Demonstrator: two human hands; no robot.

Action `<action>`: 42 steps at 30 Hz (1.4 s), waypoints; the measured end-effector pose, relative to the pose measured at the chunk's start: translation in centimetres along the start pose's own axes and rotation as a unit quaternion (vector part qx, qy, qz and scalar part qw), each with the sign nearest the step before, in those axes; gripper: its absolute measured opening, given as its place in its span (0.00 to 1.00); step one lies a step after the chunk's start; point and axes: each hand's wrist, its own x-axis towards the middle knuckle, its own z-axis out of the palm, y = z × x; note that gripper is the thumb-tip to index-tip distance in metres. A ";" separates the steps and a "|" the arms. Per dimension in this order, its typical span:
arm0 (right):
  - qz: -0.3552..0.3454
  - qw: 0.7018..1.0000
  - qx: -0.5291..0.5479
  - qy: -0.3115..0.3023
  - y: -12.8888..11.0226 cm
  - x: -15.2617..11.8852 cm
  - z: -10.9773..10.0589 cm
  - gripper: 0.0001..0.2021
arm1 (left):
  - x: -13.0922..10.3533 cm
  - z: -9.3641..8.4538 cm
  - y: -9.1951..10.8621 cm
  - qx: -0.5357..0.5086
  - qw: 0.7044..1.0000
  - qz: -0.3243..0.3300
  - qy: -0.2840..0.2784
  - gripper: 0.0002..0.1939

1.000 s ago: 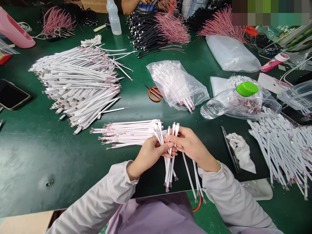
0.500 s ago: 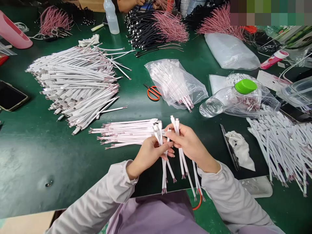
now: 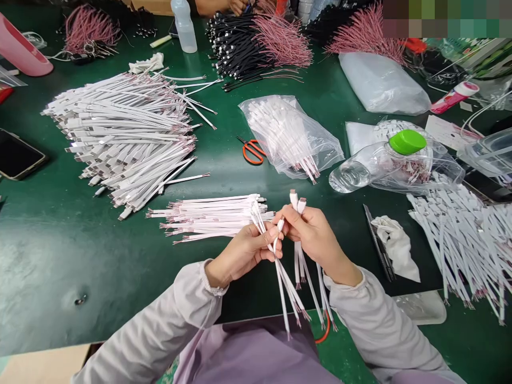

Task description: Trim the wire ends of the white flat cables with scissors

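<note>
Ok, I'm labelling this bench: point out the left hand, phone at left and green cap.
Left hand (image 3: 245, 250): head view, back of the hand.
Phone (image 3: 19, 154): head view, dark screen.
Green cap (image 3: 407, 142): head view, visible middle.

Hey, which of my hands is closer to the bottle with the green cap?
Right. The right hand is left of the green-capped bottle and nearer your body; the left hand is farther left, beside the right hand.

Wide, glossy dark-green tabletop (image 3: 120, 277)
</note>
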 end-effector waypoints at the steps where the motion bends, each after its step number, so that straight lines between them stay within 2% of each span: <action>1: -0.004 1.000 0.006 0.024 0.1 0.0 0.0 0.19 | 0.0 0.0 0.0 -0.008 1.000 -0.007 -0.001 0.19; 3: 0.013 0.999 0.032 0.024 0.2 0.1 -0.1 0.22 | 0.0 0.1 0.1 -0.021 1.000 -0.017 -0.002 0.19; 7: 0.058 0.995 0.049 -0.067 0.2 0.2 -0.3 0.18 | 0.0 0.1 0.3 -0.031 0.999 -0.020 -0.004 0.19; 9: 0.046 0.997 0.037 -0.056 0.2 0.1 -0.2 0.16 | 0.0 0.0 0.4 -0.032 0.999 -0.018 -0.008 0.19; 14: 0.031 0.998 0.054 0.012 0.2 0.0 0.1 0.22 | -0.1 0.0 0.5 -0.064 0.998 -0.017 -0.017 0.15; 21: 0.075 0.993 0.092 -0.022 0.0 0.0 0.2 0.17 | 0.2 -0.3 0.3 -0.110 0.994 -0.009 -0.022 0.12; 32: 0.094 0.987 0.128 -0.032 0.0 0.0 0.6 0.16 | 0.4 -0.4 0.1 -0.065 0.998 0.012 -0.021 0.15; 42: 0.097 0.987 0.127 -0.029 0.0 0.0 0.9 0.17 | 0.5 -0.8 -0.2 -0.058 0.998 0.025 -0.028 0.13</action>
